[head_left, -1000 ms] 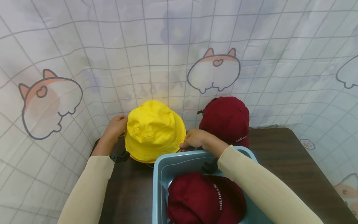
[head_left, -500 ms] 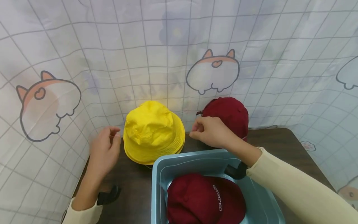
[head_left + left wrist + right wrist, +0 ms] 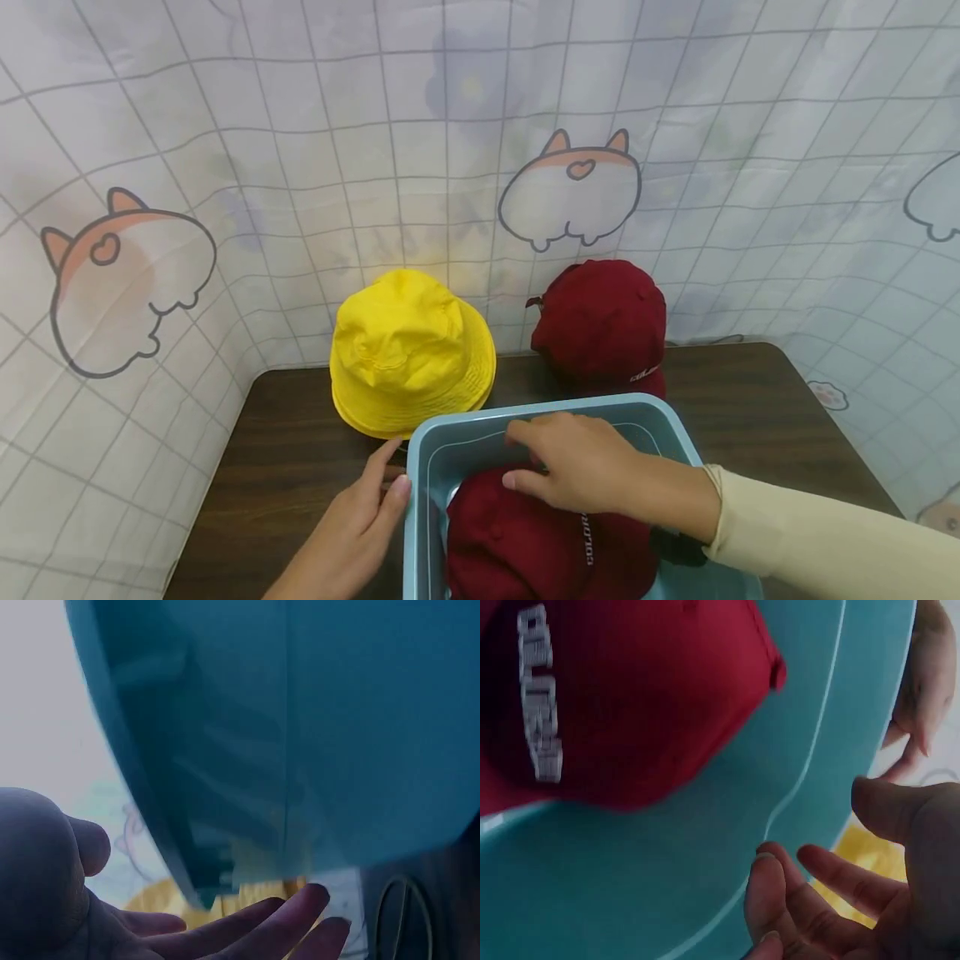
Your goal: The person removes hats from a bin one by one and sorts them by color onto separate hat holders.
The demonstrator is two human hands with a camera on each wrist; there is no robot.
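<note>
A maroon cap (image 3: 510, 533) with white lettering lies in the light-blue plastic bin (image 3: 417, 517). My right hand (image 3: 581, 462) hovers over the cap, fingers loosely bent; the right wrist view shows a gap between its fingers (image 3: 765, 892) and the cap (image 3: 645, 690). Just outside the bin's left wall is my left hand (image 3: 352, 525), thumb and fingers spread close to the rim. In the left wrist view its fingers (image 3: 277, 922) lie beside the bin's outer wall (image 3: 375, 735); whether they touch it I cannot tell. Neither hand holds anything.
A yellow bucket hat (image 3: 405, 350), with another brim edge under it, sits behind the bin at left. Another maroon cap (image 3: 600, 321) stands at the back right. The dark wood table (image 3: 262, 467) meets a grid-patterned curtain (image 3: 315, 167).
Both hands have let go of the yellow bucket hat and come back toward the bin. The right hand is now over the cap inside, the left beside the left wall.
</note>
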